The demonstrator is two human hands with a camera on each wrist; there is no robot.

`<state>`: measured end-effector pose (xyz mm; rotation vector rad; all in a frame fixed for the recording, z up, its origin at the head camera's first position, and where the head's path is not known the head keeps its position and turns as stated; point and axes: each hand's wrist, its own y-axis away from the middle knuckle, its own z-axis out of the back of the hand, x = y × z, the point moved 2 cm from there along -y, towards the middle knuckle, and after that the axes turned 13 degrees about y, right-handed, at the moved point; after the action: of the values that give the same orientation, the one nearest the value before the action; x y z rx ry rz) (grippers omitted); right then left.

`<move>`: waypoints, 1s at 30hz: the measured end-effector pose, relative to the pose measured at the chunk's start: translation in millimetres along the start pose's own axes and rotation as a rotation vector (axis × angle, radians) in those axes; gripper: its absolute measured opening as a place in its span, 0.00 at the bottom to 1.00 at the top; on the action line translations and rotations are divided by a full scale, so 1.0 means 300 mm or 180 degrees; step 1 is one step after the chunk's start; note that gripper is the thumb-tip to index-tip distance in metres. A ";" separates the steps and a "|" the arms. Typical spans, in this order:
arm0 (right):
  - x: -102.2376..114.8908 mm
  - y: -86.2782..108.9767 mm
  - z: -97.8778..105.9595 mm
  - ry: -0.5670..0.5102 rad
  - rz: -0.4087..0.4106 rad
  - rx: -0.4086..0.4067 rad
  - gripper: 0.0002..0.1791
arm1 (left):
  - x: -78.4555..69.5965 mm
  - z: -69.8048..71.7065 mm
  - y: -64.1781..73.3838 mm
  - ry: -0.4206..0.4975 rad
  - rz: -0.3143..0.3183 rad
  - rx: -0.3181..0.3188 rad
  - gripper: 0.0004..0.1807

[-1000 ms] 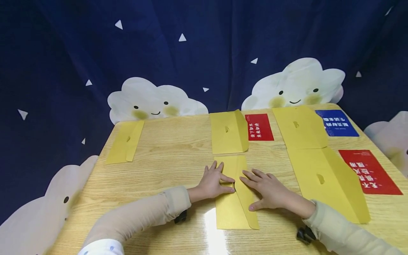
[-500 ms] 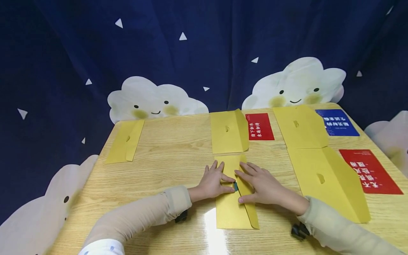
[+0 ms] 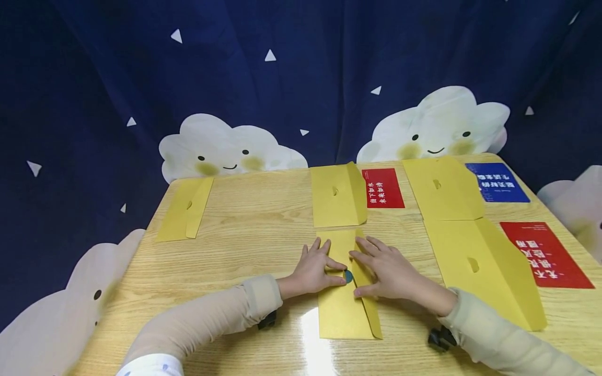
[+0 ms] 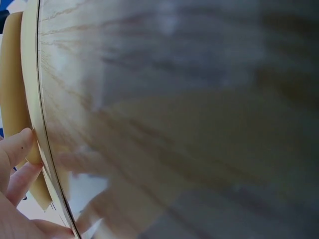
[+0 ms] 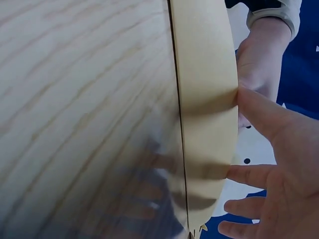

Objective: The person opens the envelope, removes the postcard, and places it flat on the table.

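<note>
A yellow envelope lies on the wooden table between both hands. Its long flap stands slightly raised along the right side. A small rounded teal patch shows at the envelope's slot. My left hand presses the envelope with spread fingers, its thumb and index fingertips beside that patch. With fingers spread, my right hand touches the flap's edge at the thumb and fingertips. In the right wrist view, the right thumb and a fingertip meet the yellow paper.
A yellow envelope and a red card lie farther back. Another envelope is at the far left. On the right are two envelopes with open flaps, a blue card and a red card.
My right hand has moved left onto the flap, whose edge has shifted right and lifted from the slot. The teal patch has come into view. My left hand has stayed in place.
</note>
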<state>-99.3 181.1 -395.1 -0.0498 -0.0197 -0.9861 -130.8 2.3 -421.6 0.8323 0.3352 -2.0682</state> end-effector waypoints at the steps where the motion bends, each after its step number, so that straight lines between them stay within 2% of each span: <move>1: -0.002 0.002 0.002 -0.0001 0.0003 -0.0006 0.44 | 0.001 0.000 0.000 0.0014 -0.0003 -0.0002 0.18; 15: -0.050 0.046 0.055 -0.0069 0.0005 0.0034 0.44 | 0.003 -0.001 0.003 0.0101 0.0012 0.0000 0.18; 30: -0.101 0.076 0.062 -0.0110 0.0051 0.0112 0.45 | -0.004 0.004 0.005 0.0161 0.0053 0.0017 0.17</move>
<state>-96.8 220.0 -378.6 -0.0346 -0.0683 -0.9684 -129.6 1.5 -419.8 0.8887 0.3494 -2.0361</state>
